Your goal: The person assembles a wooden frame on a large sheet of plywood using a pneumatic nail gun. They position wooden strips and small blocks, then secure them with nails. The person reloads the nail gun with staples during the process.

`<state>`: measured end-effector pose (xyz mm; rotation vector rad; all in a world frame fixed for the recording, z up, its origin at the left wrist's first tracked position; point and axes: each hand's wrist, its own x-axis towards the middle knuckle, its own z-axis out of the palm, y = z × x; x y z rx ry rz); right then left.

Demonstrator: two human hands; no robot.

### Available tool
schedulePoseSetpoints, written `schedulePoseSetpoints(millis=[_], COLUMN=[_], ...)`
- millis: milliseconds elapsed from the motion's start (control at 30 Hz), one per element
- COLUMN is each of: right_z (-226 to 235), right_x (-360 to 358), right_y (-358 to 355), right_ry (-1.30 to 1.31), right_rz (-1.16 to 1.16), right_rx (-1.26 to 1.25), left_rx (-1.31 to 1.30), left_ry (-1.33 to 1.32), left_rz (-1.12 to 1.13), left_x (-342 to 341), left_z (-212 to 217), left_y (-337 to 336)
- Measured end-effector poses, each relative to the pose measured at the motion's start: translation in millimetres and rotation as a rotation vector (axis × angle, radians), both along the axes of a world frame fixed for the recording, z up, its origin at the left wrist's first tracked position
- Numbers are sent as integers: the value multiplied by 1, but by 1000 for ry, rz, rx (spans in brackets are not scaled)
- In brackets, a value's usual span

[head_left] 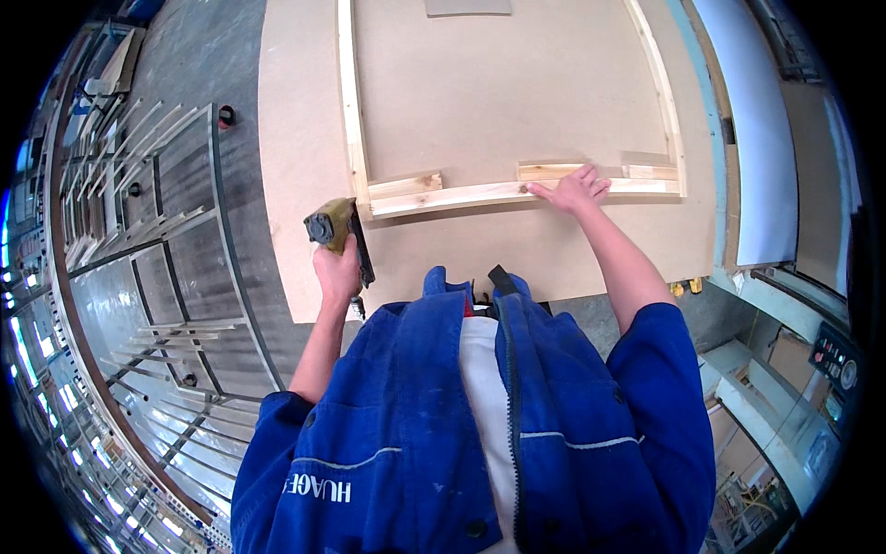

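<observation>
Looking straight down at a broad brown board [305, 138] with a thin wooden frame [354, 111] lying flat on it, its near rail [480, 193] running across close to the person. The right hand [574, 191] lies flat on that rail, fingers spread and pressing down beside a short wood block [550, 171]; a 2nd block [406, 184] sits at the left corner. The left hand [336, 270] is wrapped tight round the grip of a yellow nail gun [334, 226], nose apparently hovering at that left corner, though the tip is hard to make out. These slats look light, stiff and easy to shift, so a flat palm near the joint seems the sensible hold; the gun looks dense and front-heavy, best held fully by its handle.
</observation>
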<state>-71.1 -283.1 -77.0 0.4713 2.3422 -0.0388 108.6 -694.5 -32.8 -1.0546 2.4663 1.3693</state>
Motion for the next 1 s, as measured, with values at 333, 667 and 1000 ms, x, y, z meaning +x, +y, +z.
schedulePoseSetpoints(millis=[333, 667, 1000], right_z=[0, -1, 0], right_x=[2, 3, 2], right_y=[0, -1, -1], right_ry=[23, 35, 26], right_rz=[-12, -26, -17], right_rx=[-10, 17, 14], left_rx=[-131, -202, -187], left_ry=[-75, -20, -49], left_rz=[-140, -214, -195], left_x=[-25, -23, -22], left_z=[-26, -10, -8], left_y=[-5, 4, 7])
